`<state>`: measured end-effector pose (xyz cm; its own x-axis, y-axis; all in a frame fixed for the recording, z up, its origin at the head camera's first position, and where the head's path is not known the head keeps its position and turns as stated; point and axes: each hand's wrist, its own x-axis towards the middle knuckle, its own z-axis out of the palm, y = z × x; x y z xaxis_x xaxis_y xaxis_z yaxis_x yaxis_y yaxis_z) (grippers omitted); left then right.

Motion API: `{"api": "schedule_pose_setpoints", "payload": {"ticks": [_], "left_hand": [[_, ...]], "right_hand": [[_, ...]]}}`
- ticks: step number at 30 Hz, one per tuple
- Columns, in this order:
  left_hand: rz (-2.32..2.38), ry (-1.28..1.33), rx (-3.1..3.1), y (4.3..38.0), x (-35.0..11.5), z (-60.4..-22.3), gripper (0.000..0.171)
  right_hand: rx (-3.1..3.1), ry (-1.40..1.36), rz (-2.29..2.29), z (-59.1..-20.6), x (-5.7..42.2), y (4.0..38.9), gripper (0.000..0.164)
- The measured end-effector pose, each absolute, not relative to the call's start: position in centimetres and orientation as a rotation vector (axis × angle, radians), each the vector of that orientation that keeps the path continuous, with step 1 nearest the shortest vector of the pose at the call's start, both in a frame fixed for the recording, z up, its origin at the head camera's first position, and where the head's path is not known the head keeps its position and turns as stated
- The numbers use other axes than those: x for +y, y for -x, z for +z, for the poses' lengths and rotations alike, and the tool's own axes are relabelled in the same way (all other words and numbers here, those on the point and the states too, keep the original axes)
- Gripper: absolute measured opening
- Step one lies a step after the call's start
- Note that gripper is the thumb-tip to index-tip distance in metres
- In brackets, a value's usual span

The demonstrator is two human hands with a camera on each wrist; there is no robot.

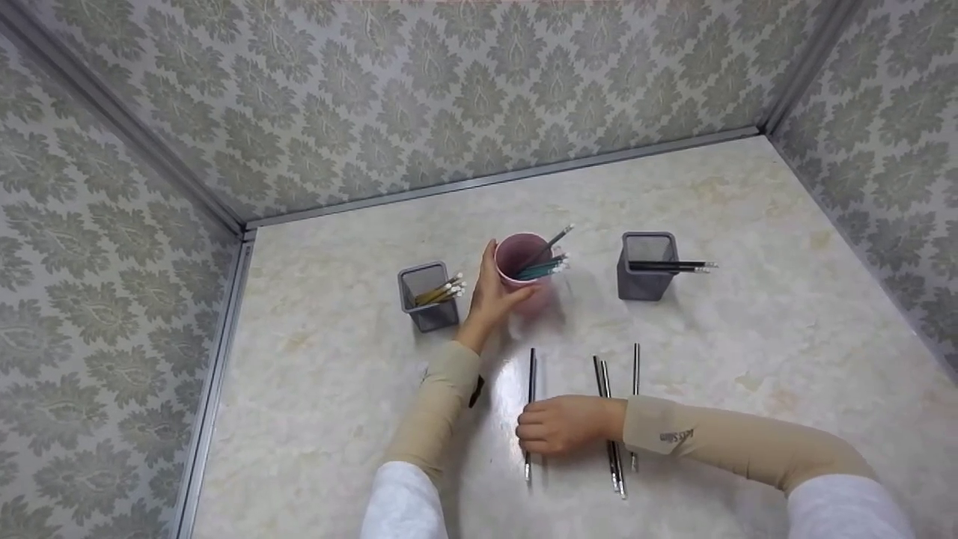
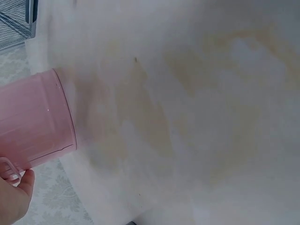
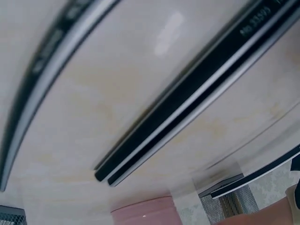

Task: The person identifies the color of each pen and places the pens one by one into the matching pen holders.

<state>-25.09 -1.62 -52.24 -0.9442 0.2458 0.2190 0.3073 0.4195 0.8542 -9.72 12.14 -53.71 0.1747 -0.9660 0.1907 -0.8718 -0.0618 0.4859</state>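
In the head view, my left hand (image 1: 494,296) grips a pink cup (image 1: 535,298), fingers along its left side and thumb across its front. Several teal pencils (image 1: 540,268) with white ends lean to the right inside it. The left wrist view gives the pink cup (image 2: 35,117) side-on, with a thumb near its small handle (image 2: 9,169). My right hand (image 1: 565,425) is low over the table, its curled fingers pinching a dark pencil (image 1: 532,370); the fingertips' contact is hidden. Beside it two black pencils (image 1: 603,378) lie together, and another pencil (image 1: 636,367) lies partly beneath the right forearm.
A grey mesh holder (image 1: 434,318) with several yellowish pencils (image 1: 441,292) stands left of the cup. Another mesh holder (image 1: 645,286) with black pencils (image 1: 673,266) stands to the right. Patterned walls (image 1: 479,97) with metal edging border the marbled table (image 1: 322,404).
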Motion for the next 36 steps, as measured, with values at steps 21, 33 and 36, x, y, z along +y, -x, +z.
{"api": "schedule_pose_setpoints", "payload": {"ticks": [21, 33, 36], "left_hand": [[-1.553, 0.524, -2.616, 25.2, -1.6, -52.3, 0.105], [-1.548, 0.563, -2.583, 25.1, -1.7, -52.3, 0.103], [-1.544, 0.573, -2.576, 25.0, -1.7, -52.4, 0.103]], "right_hand": [[-1.818, -1.781, -0.265, -51.9, 15.7, 10.8, 0.022], [-1.882, -1.703, -0.193, -51.0, 17.2, 11.2, 0.020], [-1.889, -1.682, -0.199, -50.8, 17.6, 11.2, 0.021]]}}
